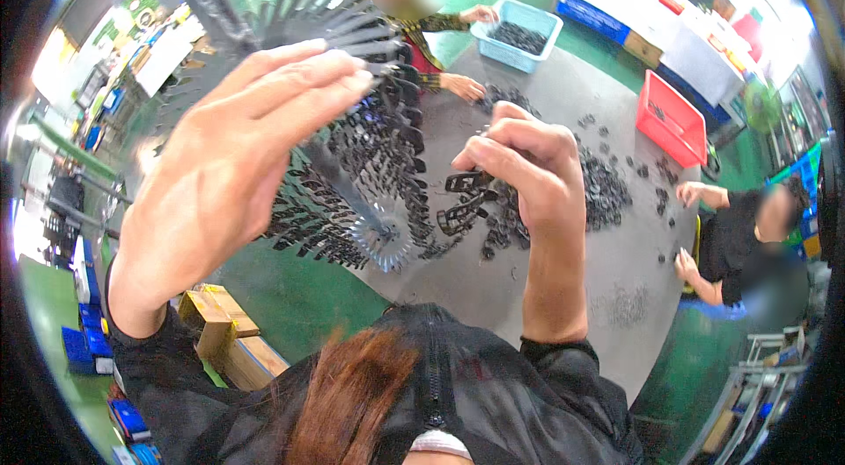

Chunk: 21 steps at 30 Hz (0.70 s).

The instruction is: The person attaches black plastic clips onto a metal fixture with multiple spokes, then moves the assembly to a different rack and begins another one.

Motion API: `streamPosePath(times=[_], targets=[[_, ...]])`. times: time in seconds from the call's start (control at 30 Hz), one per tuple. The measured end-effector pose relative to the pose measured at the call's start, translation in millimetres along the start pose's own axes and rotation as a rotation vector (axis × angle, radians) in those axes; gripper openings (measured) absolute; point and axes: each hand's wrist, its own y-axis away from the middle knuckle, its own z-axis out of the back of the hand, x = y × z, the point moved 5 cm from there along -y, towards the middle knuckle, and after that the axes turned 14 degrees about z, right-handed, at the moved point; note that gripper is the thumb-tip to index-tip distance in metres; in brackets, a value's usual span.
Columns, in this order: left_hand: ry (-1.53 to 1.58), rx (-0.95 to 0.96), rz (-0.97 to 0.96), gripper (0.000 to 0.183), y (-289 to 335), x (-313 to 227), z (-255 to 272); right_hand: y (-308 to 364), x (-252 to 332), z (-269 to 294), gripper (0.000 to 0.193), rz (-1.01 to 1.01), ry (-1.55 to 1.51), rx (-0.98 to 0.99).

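My left hand (220, 148) is raised beside a round rack (385, 236), its fingers stretched out over the rack's dark arms. I see nothing held in it, though its thumb is hidden. Many small black parts (308, 201) hang in rows on the rack, around a central rod. My right hand (541, 161) is curled, with thumb and fingers closed on black plastic clips (462, 201) that dangle at its left side. Beneath that hand, a loose pile of black plastic pieces (603, 197) is spread across the grey table (546, 289).
Across the table, a person (431, 51) reaches toward the pile beside a light blue basket (519, 65) of black pieces. Another person (739, 236) works at the right edge, near a red bin (673, 131). Cardboard boxes (220, 324) stand at the lower left.
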Motion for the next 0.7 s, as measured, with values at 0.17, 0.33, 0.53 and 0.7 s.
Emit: streamPosePath(times=[0.17, 0.33, 0.53, 0.7], targets=[[0.161, 0.062, 0.075, 0.053, 9, 2, 0, -8, 14, -33, 0.009, 0.306, 0.233, -0.304], [0.050, 0.074, 0.069, 0.054, 12, -4, 5, -16, 12, -56, 0.009, 0.355, 0.311, -0.296], [-0.046, 0.054, 0.091, 0.057, 3, -16, 3, -22, 15, -54, 0.008, 0.420, 0.334, -0.311], [-0.077, 0.089, 0.125, 0.060, 4, -18, 3, -28, 18, -47, 0.005, 0.346, 0.054, -0.134]])
